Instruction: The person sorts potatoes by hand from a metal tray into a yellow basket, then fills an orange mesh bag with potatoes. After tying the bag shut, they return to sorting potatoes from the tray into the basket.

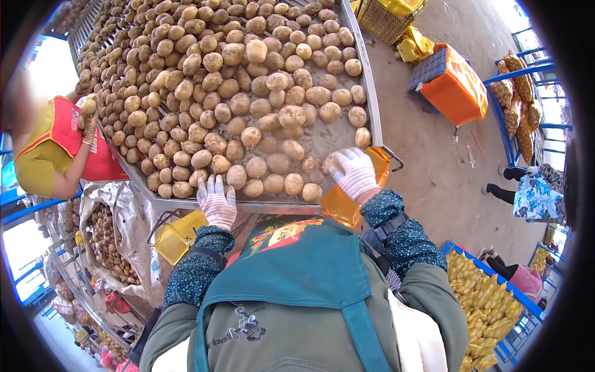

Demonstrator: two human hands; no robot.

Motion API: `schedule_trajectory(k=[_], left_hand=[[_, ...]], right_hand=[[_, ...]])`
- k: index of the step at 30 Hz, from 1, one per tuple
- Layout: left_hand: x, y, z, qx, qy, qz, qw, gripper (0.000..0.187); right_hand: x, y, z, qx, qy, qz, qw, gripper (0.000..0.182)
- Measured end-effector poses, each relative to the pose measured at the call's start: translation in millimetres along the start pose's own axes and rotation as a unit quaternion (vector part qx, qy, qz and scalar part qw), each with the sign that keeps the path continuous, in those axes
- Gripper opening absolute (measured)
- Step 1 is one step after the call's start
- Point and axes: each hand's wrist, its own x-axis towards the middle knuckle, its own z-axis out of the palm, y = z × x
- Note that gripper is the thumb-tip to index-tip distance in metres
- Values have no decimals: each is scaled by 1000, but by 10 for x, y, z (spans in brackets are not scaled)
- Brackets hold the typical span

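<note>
A large heap of brown potatoes (256,167) covers a metal-edged sorting table (375,105) in front of me. My left hand (216,203), in a striped white glove, lies at the near edge with fingers spread, touching the potatoes there. Near the table's right corner, my right hand (356,175), gloved the same way, has its fingers curled over a potato (328,165) that is partly hidden. An orange bag (342,208) hangs at that corner, below the right hand. A yellow bag (178,239) hangs from the near edge, beside my left forearm.
A co-worker in a red apron (65,124) holds potatoes at the table's left side. A white sack of potatoes (127,248) stands lower left. To the right are an orange crate (462,90), a woven basket (378,22) and several filled yellow net bags (480,297). Other people stand at far right.
</note>
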Motion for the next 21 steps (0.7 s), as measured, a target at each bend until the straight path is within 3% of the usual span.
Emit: schedule_trajectory(k=[2, 3, 5, 7, 10, 11, 15, 17, 19, 21], left_hand=[[5, 0, -24, -5, -3, 2, 1000, 53], [9, -1, -30, -4, -1, 0, 1000, 53], [9, 8, -41, -3, -10, -1, 1000, 53], [26, -1, -25, -7, -5, -4, 1000, 53], [13, -11, -28, 2, -22, -3, 1000, 54], [26, -8, -35, 0, -22, -6, 1000, 54], [14, -9, -40, -12, -18, -17, 1000, 55], [23, 11, -68, -5, -29, -21, 999, 55], [36, 15, -81, -6, -33, -34, 999, 55], [26, 12, -88, -11, -29, -23, 999, 55]], right_hand=[[417, 210, -73, 10, 199, -44, 979, 31], [660, 308, -124, 7, 217, -37, 975, 35], [1091, 505, -9, -51, 195, 55, 978, 66], [1351, 567, 139, -95, 151, 118, 977, 75], [1192, 367, 186, -172, 75, 136, 973, 75], [1037, 297, 213, -152, 94, 132, 975, 69], [285, 405, 466, -89, 22, 131, 987, 61], [40, 251, 313, -103, -79, 99, 986, 60], [59, 60, 186, -127, -35, 59, 990, 55], [317, -131, 81, -17, 98, -47, 994, 53]])
